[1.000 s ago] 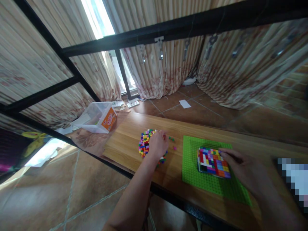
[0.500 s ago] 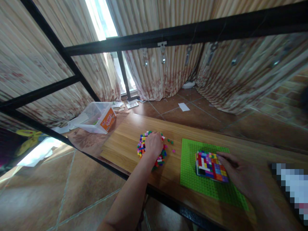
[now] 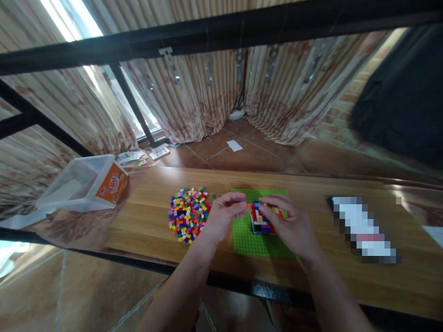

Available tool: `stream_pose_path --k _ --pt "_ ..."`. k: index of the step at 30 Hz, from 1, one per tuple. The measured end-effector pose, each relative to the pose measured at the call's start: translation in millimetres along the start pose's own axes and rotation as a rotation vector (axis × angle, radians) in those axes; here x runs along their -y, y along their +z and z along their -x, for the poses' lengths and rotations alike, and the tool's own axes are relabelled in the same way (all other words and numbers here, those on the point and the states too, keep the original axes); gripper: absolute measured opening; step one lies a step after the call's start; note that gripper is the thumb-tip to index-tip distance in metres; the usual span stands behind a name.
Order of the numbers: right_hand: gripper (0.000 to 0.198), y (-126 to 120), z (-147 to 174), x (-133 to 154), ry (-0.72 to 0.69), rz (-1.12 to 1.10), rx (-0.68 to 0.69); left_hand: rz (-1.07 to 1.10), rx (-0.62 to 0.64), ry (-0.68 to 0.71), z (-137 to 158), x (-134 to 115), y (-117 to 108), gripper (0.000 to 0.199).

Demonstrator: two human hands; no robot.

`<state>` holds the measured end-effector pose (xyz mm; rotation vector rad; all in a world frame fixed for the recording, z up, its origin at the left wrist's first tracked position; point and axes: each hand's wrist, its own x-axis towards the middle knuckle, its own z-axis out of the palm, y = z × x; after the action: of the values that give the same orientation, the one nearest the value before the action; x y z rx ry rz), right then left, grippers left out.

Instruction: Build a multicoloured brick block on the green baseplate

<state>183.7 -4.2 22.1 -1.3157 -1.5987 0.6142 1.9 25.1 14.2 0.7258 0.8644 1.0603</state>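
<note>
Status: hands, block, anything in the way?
Left hand pinches orange brick beside block. Right hand grips block, partly hiding it. Block over green mat, touching or lifted unclear. Nothing seen in the way; brick pile left of mat.

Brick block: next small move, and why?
Probably bring the left hand to the brick block and try seating the orange piece: its fingertips seem to pinch that piece close beside the block's left edge, while the right hand grips the block over the green baseplate.
</note>
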Motion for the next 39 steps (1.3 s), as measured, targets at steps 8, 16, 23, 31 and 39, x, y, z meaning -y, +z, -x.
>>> stream_pose_path --k 8,16,23,31,39 --pt "0.021 -1.5 -0.4 4.3 -0.016 0.007 0.173 -0.017 0.049 -0.025 1.5 11.2 12.5 0.045" --pt "0.019 -18.3 1.3 -3.9 -0.005 0.060 0.072 -0.110 0.033 -0.022 1.2 14.0 17.8 0.041" --pt "0.020 -40.9 0.7 -37.4 0.147 0.089 -0.155 -0.347 -0.118 0.075 -2.1 13.0 15.3 0.019" --pt "0.020 -24.7 -2.5 -51.6 0.240 0.058 -0.061 -0.518 -0.090 0.118 -8.3 27.4 11.1 0.017" --pt "0.023 -16.6 -7.5 -57.0 0.406 -0.195 -0.117 -0.570 -0.077 0.126 -9.7 30.0 9.6 0.018"
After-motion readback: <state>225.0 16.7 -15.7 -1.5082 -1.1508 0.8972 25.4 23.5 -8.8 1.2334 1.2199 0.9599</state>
